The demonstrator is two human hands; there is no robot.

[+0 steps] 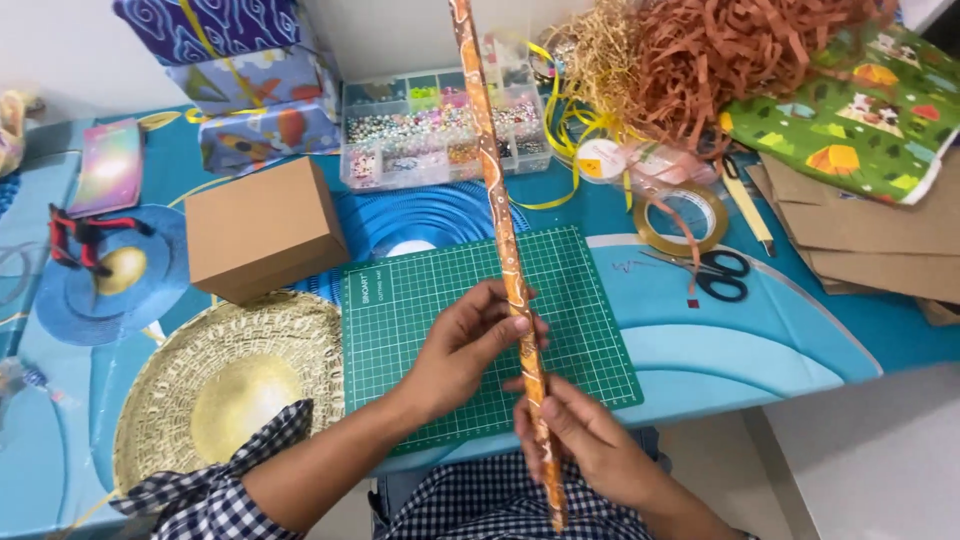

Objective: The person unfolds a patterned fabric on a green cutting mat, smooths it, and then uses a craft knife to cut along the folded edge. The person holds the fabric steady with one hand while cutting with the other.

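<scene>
A person in checked sleeves holds a long, tightly rolled tube of orange patterned paper [505, 240] above a green cutting mat [420, 300] on a blue worktop [760, 340], the roll running from the near edge by the lap up to the far wall. The left hand [470, 345] grips the roll about a third of the way up, fingers [500, 300] curled and pressed around it, while the right hand [585, 440] clasps it lower down, thumb laid along the tube; 2 spaced grips appear to keep the long roll from sagging or springing open. The roll rests on nothing, held just over the mat. To the left of the mat sits a plain brown cardboard box [262, 228], with a woven straw hat [225, 380] nearer the viewer. Farther back stand 3 stacked wrapped parcels [250, 80] and a clear compartment box of beads [430, 130], which the roll's upper length crosses in this view. To the right lie black-handled scissors [715, 272], a ring of clear tape [685, 218], yellow ribbon [565, 130], a heap of brown shredded paper [730, 50], a green printed gift wrap sheet [860, 110] and flat brown card pieces [870, 230]. The mat itself is bare beneath the hands, but the far end of the roll passes close over the bead box and ribbon, so any swing risks brushing them.
</scene>
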